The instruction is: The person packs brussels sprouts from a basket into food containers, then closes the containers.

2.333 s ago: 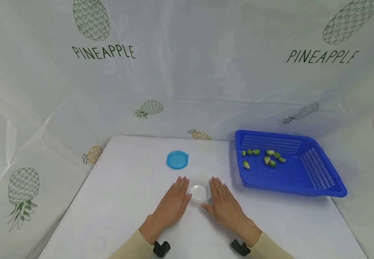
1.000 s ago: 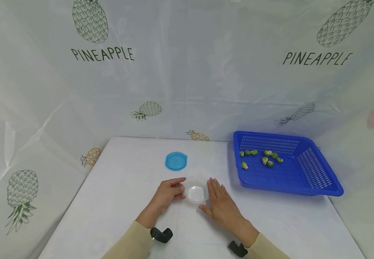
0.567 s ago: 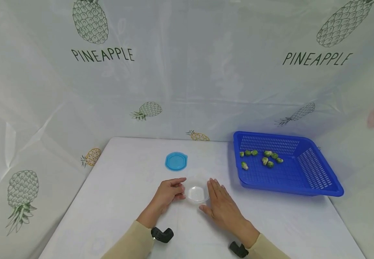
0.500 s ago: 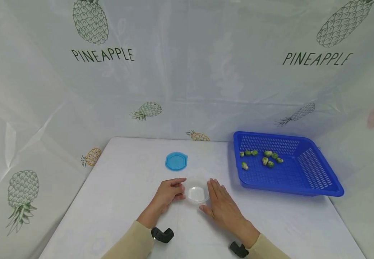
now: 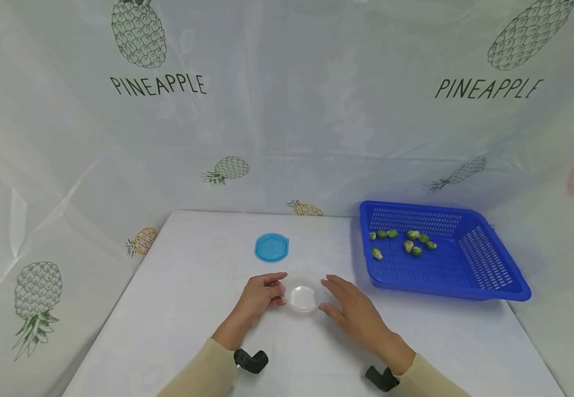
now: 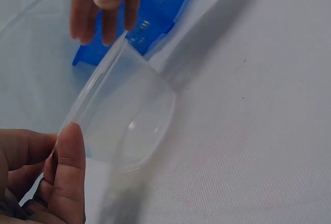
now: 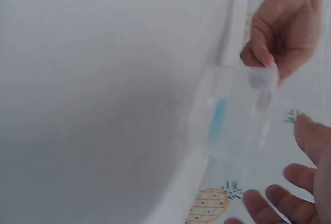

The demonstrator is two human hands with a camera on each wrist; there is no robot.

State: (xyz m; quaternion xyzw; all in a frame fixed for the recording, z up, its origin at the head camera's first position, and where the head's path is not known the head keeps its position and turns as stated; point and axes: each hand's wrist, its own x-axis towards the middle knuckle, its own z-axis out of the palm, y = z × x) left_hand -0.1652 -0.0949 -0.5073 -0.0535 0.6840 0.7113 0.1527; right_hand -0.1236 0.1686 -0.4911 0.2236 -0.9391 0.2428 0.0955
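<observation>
A clear plastic bowl [image 5: 302, 298] with a flared rim stands upright on the white table between my hands. My left hand [image 5: 257, 300] pinches the left side of its rim between thumb and fingers, plain in the left wrist view, where the bowl [image 6: 124, 105] shows from the side. To the bowl's right is my right hand [image 5: 356, 311], fingers apart and slightly bent, holding nothing. A gap separates the right hand [image 7: 295, 188] from the bowl in the right wrist view. Behind the bowl lies a round blue lid [image 5: 272, 247] with a small tab.
A blue plastic basket [image 5: 445, 286] with slotted walls sits at the table's back right. Several Brussels sprouts [image 5: 417, 252] lie in its left half. A white sheet printed with pineapples [image 5: 287, 110] hangs behind and beside the table.
Both hands at first lay flat-fingered beside the bowl. The left hand then took hold of the rim. Just now the right hand has drawn away to the right, its fingers spreading.
</observation>
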